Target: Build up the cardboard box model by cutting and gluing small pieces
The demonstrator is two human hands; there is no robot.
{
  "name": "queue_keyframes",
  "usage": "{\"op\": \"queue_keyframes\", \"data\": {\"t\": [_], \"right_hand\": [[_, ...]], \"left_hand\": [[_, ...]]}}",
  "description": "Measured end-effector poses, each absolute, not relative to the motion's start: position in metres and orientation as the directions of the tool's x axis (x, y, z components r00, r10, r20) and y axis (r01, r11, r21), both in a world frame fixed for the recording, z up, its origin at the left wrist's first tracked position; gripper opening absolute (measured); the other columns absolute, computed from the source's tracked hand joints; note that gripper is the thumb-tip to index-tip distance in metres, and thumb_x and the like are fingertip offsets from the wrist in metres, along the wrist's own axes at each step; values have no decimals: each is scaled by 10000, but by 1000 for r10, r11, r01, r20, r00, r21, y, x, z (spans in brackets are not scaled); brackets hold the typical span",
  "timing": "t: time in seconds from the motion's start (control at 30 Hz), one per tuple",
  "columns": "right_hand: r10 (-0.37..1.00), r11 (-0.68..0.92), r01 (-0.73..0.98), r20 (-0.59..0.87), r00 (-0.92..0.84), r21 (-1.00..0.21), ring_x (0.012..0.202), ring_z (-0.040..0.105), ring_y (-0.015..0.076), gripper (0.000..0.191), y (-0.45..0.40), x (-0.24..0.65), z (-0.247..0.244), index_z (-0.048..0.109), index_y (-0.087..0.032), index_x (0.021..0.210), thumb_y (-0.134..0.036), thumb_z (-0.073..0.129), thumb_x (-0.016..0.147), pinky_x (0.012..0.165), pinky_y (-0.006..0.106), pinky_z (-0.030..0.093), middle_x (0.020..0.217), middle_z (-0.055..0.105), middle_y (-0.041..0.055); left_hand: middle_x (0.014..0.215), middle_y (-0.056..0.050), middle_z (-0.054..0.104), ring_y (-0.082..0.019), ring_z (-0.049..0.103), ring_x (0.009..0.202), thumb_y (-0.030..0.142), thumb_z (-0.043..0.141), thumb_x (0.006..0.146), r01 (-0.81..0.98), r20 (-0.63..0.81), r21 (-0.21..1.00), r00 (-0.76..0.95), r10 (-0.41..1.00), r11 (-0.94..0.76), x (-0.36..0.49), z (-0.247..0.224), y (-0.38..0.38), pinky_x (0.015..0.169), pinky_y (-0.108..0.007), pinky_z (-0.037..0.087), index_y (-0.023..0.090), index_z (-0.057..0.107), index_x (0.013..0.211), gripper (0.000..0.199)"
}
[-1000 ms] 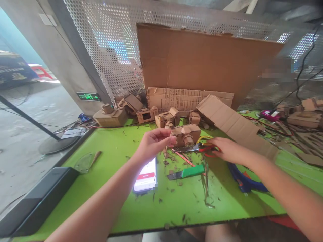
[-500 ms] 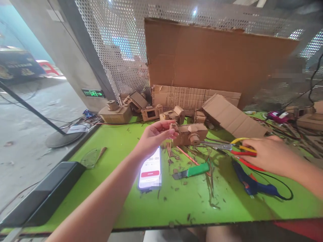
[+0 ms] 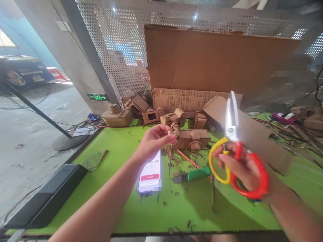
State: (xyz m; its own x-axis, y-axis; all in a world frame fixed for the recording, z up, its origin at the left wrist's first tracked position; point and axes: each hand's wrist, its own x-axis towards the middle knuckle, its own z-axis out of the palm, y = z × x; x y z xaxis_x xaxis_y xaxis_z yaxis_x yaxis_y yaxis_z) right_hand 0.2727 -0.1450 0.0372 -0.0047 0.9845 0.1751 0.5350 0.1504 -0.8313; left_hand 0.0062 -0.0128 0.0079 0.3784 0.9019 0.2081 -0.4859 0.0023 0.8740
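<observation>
My left hand [image 3: 156, 140] pinches a small cardboard piece [image 3: 178, 133] between thumb and fingers, close against the left end of a cardboard camera [image 3: 186, 135]; from here I cannot tell whether the piece is joined to it. The cardboard camera sits near the middle of the green bench [image 3: 141, 215], its round lens stub facing me. My right hand [image 3: 243, 168] is gripping a pair of scissors [image 3: 231, 132], one yellow handle loop and one red, raised above the bench with the blades pointing up and slightly parted.

Under my left wrist lies a lit smartphone [image 3: 149, 178], its top end hidden by the hand. To the right of the phone is a green-handled knife [image 3: 195, 174], flat on the bench, its blade towards the phone, with a thin reddish strip [image 3: 188, 158] slanting just behind it. Dark scraps are scattered around them. Further left I have a clear protractor [image 3: 91, 161] and, nearer me, a long black case [image 3: 47, 196].

Behind the camera stand more cardboard models, among them a frame-fronted one [image 3: 152, 116] and a box with a round stub on top [image 3: 117, 117]. A large cardboard sheet [image 3: 214, 64] leans against the perforated metal screen [image 3: 111, 47] at the back.
</observation>
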Motion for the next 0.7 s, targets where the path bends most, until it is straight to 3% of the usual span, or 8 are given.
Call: {"op": "queue_keyframes", "data": {"t": [0.13,0.3,0.5,0.7], "right_hand": [[994,84,458,40,-104,-885,758,684,203,324,-123,223,46,627,-232,965,-555,641,950,656,305,579,923,727,52],[987,114,493,42,-155,-863,768,628,192,496,-120,212,34,527,-237,1109,-675,635,903,662,315,533,1018,676,48],[973,132,578,-7,-233,-805,644,529,169,303,-132,208,11,475,-247,1090,-510,590,992,569,285,425,773,574,-29],[983,142,628,34,-182,-765,616,513,170,320,-135,203,-2,455,-251,1013,-549,571,992,562,292,384,732,574,-34]], "left_hand": [[687,-7,736,-93,688,573,257,956,696,-508,210,861,393,895,20,2,8,-10,597,-197,561,119,705,882,342],[700,-20,768,-91,672,502,357,964,683,-576,266,817,372,889,-3,-1,10,-11,510,-188,549,125,713,834,373],[740,-20,782,-104,683,497,384,940,723,-599,292,801,386,875,-3,2,12,-18,467,-179,547,165,654,887,396],[663,23,700,-114,664,538,454,877,793,-584,285,812,378,881,-12,11,12,-32,444,-168,532,204,601,904,389]]}}
